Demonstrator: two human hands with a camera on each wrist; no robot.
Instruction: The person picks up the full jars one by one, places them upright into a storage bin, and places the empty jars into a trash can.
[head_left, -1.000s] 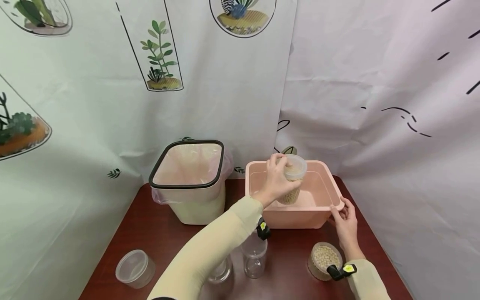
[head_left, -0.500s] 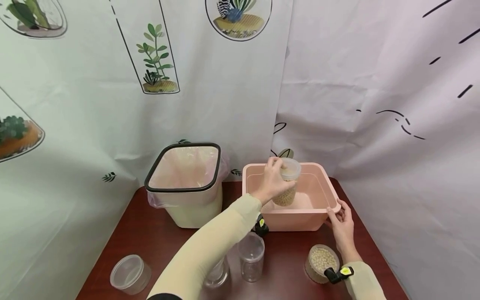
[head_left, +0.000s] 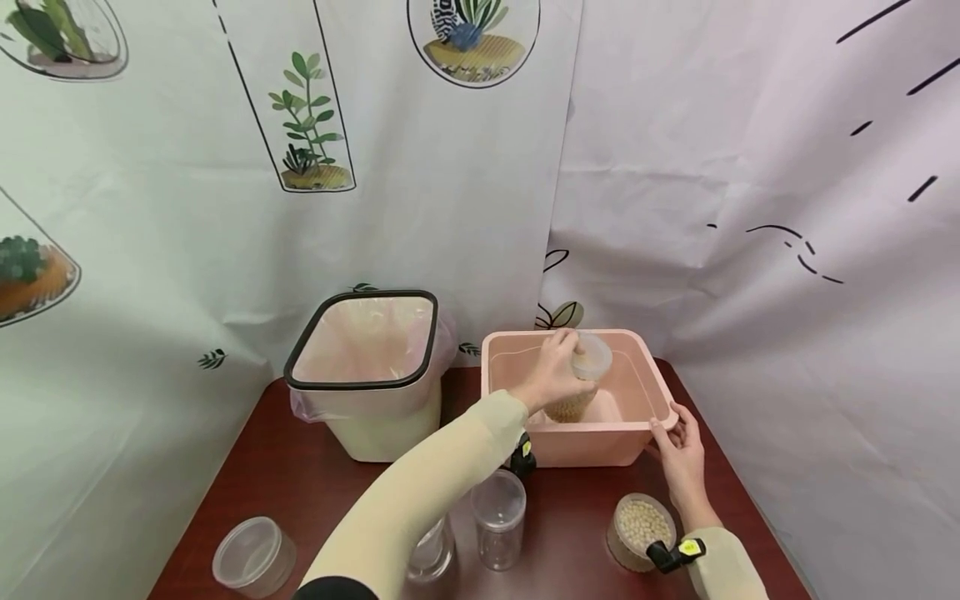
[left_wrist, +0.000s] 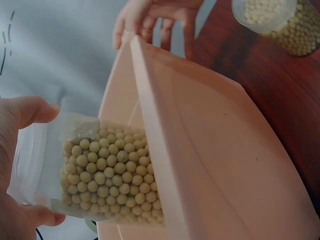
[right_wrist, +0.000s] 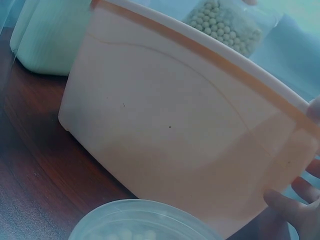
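My left hand [head_left: 553,377] grips a clear lidded jar [head_left: 592,357] near its top, thumb and fingers on opposite sides. Round, pale beans [left_wrist: 112,175] fill the jar's lower part. The jar is tilted, its lower end inside a pink plastic basin [head_left: 577,446]; whether it touches the bottom is hidden behind the front wall. At the basin's right front corner, my right hand [head_left: 681,462] holds the rim with thumb in front and fingers around the outer side. Close to that wrist stands a shorter clear jar [head_left: 637,533] of similar pale beans.
A cream bin [head_left: 386,425] with a black rim and a pink liner stands left of the basin. Near my left sleeve are a clear jar [head_left: 499,525] and another round clear container [head_left: 431,554]. A low clear tub [head_left: 255,558] sits at the table's left front.
My left hand has lowered the jar of beans deeper into the basin. The right hand keeps its hold on the rim. The whole view has shifted slightly.
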